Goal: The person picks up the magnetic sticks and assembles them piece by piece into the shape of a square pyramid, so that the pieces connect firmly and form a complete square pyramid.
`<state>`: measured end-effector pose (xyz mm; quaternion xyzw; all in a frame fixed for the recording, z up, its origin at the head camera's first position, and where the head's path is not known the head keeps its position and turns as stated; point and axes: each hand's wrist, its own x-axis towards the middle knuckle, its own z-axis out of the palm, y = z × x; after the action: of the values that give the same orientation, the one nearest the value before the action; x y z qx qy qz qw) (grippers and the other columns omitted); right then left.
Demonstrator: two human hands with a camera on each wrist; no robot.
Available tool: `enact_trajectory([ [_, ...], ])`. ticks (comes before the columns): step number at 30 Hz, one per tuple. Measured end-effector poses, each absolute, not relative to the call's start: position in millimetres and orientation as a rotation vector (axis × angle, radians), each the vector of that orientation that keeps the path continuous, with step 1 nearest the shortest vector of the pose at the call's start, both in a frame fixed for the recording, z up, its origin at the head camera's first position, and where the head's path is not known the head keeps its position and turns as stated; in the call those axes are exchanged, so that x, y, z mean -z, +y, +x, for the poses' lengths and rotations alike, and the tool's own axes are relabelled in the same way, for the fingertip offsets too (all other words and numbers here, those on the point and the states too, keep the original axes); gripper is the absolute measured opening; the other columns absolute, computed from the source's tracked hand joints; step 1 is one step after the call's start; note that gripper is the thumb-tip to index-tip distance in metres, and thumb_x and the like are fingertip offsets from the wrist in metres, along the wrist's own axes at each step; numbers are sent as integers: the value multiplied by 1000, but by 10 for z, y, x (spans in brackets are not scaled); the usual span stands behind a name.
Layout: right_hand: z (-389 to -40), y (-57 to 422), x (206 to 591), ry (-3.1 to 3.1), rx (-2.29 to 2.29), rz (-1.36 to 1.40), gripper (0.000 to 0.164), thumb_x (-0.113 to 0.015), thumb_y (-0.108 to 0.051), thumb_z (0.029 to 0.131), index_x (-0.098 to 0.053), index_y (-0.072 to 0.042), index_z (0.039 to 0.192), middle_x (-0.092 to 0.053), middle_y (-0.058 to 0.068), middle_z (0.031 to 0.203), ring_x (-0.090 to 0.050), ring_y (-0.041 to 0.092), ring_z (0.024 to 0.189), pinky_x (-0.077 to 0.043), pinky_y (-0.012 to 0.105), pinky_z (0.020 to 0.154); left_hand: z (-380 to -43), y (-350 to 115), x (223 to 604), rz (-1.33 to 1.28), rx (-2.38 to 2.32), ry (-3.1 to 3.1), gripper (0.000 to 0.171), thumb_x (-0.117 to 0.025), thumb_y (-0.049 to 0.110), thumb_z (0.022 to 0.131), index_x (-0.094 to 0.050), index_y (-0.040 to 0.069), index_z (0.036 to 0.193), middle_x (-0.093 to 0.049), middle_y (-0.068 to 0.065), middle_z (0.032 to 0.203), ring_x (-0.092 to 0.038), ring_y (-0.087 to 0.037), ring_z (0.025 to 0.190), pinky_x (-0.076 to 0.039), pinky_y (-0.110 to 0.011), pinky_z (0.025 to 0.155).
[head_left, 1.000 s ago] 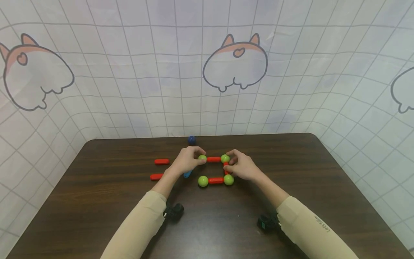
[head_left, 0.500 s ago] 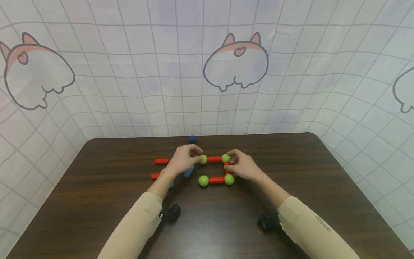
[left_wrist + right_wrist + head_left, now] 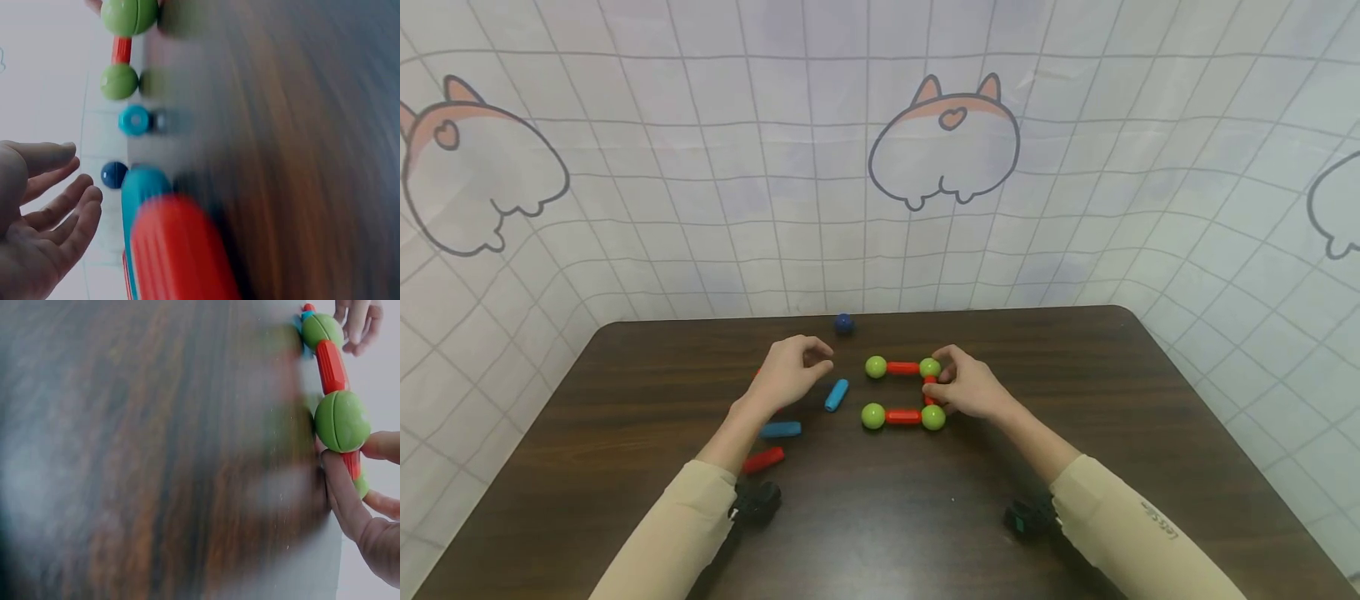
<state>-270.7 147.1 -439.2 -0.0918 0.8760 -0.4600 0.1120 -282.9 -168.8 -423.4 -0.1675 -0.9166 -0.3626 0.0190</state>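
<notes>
My left hand (image 3: 792,372) hovers over the left part of the table with its fingers loosely bent and nothing in them; the left wrist view shows the palm side of this hand (image 3: 47,219). A U-shaped chain of green balls and red rods lies on the table, opening leftward. At its right side, my right hand (image 3: 967,387) holds the red side rod (image 3: 930,390), its fingers around it and near the far right green ball (image 3: 929,367). The far left green ball (image 3: 876,367) and near left green ball (image 3: 873,416) are untouched.
A blue rod (image 3: 837,395) lies between the left hand and the chain. Another blue rod (image 3: 781,429) and a red rod (image 3: 764,460) lie beside the left forearm. The dark blue ball (image 3: 844,324) sits by the table's back edge. A patterned cloth (image 3: 775,208) hangs behind.
My left hand has let go of the far left green ball and moved left, uncovering the blue rods and a red one. My right hand stays at the chain's right side.
</notes>
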Motion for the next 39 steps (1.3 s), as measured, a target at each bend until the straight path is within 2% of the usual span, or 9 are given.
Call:
enact_trajectory([
  [5,-2691,1499,4384,2553,1366,-261,57,-74,-18,97,-45,-2,143,-58,20,113,-72,23,70,-61,37,67,-2786,-1901,4239,-491,1041,-2841,22,-68,12,99,-72,1,118,-67,-14,115,-63,-31,100,-54,-48,85],
  [11,-2709,1524,4396,2542,1397,-318,50,-62,-15,104,-44,0,148,-58,25,125,-73,24,72,-61,37,67,-2786,-2081,4246,-465,923,-2866,25,-72,8,96,-71,-2,119,-64,-18,117,-64,-38,108,-53,-52,90],
  [14,-2729,1540,4405,2564,1394,-328,42,-60,-9,104,-51,0,144,-59,23,123,-73,25,70,-61,37,66,-2808,-2149,4251,-461,879,-2894,29,-73,7,94,-70,-4,121,-63,-21,119,-62,-41,111,-52,-53,92],
  [22,-2756,1582,4457,2596,1371,-333,31,-62,-8,103,-59,0,132,-64,15,99,-72,23,73,-61,34,66,-2842,-2283,4271,-444,858,-3014,30,-72,4,95,-68,-3,124,-63,-22,126,-58,-41,116,-49,-56,95],
  [30,-2711,1639,4404,2598,1363,-315,29,-66,-9,100,-60,2,127,-65,15,100,-72,23,74,-61,35,67,-2883,-2337,4302,-431,852,-3041,24,-71,5,96,-72,2,120,-68,-17,115,-60,-34,100,-52,-51,86],
  [35,-2677,1694,4365,2605,1332,-310,29,-68,-11,99,-60,4,123,-64,16,105,-73,23,74,-61,36,69,-2895,-2355,4322,-433,859,-3037,23,-71,5,96,-72,2,119,-69,-16,113,-61,-34,101,-52,-52,87],
  [39,-2637,1740,4334,2611,1300,-322,30,-68,-19,100,-61,3,119,-66,15,106,-72,23,75,-61,37,69,-2897,-2357,4332,-447,858,-3034,22,-71,6,96,-72,2,119,-69,-15,114,-62,-35,102,-52,-52,88],
])
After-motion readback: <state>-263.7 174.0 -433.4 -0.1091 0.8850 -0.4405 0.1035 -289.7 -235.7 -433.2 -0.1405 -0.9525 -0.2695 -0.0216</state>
